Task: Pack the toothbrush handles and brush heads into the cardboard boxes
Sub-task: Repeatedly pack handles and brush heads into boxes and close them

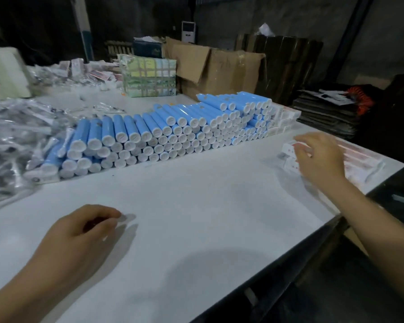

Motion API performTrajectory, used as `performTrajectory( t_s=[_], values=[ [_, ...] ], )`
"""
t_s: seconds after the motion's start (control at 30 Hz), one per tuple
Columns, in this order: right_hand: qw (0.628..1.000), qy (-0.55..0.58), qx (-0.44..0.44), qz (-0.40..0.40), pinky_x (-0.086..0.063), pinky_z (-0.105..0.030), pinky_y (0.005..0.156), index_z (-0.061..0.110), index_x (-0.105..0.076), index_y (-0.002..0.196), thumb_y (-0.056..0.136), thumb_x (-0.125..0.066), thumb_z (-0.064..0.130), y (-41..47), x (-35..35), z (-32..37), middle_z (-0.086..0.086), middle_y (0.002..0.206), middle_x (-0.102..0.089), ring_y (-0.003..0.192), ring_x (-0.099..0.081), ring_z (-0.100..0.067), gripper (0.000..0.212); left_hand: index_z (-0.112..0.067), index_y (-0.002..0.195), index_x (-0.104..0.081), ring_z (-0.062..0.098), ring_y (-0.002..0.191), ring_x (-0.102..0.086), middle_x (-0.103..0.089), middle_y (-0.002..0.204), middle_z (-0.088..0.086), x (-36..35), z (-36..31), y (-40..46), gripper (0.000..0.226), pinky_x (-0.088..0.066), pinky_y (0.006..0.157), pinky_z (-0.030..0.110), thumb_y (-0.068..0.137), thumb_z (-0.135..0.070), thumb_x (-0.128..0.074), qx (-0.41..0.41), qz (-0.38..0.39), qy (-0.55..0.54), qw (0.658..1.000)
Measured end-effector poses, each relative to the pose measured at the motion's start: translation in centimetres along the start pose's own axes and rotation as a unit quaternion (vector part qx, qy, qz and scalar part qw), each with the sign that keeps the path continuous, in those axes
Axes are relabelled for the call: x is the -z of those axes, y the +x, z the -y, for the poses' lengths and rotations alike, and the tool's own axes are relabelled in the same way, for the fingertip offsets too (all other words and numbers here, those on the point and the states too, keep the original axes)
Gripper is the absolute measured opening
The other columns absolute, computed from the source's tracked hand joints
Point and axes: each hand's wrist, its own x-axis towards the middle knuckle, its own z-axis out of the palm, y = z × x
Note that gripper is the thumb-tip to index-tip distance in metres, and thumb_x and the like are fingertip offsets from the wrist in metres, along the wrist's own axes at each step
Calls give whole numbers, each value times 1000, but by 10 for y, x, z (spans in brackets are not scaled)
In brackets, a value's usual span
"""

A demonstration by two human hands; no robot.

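**Head view: right hand reaching for flat boxes**

The right hand [318, 157] hovers with loosely spread fingers over the flat cardboard boxes [359, 157] at the table's [196, 206] right edge; actual contact is unclear. A careless pull could slide boxes off that edge. The left hand [79, 231] rests curled, apparently empty. The stacked blue toothbrush handles [173, 129] lie well away from both hands.
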Motion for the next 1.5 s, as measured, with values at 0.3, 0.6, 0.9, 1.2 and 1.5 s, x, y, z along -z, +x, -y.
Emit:
performTrajectory(
  t_s=[0.3,0.6,0.9,1.2,1.5],
  values=[
    [923,239,243,179,-43,-34,86,10,-73,99,91,-56,14,-51,-56,218,-7,99,-70,96,-59,-24,19,-19,73,-71,12,80,-64,-70,83,-1,-1,-11,-5,19,-49,76,26,85,-7,-63,26,-21,-50,998],
    [859,178,369,306,-30,-14,68,17,-71,93,87,-57,8,-104,-102,248,1,95,-61,90,-48,-16,18,-19,70,-67,23,73,-61,-67,72,3,1,-9,-5,11,-53,77,45,72,-24,-58,29,-4,-47,998],
    [869,175,355,296,-36,-25,72,17,-72,90,85,-61,1,-105,-103,245,9,90,-59,90,-52,-16,20,-14,97,-71,13,86,-57,-69,99,3,46,-23,3,15,-45,77,25,90,-17,-58,-18,2,108,994],
    [878,177,332,295,-38,-29,76,19,-72,88,84,-65,2,-108,-102,247,14,90,-58,90,-51,-13,19,-20,142,-34,28,125,-39,-39,139,9,208,37,20,68,-41,90,40,84,-40,-66,173,-193,432,864],
    [878,171,319,313,-37,-29,75,20,-72,89,84,-64,2,-108,-97,249,15,92,-59,93,-52,-12,20,-15,148,-16,34,126,-32,-36,139,13,224,70,32,95,-40,90,41,78,-45,-72,211,-154,479,838]
  ],
)
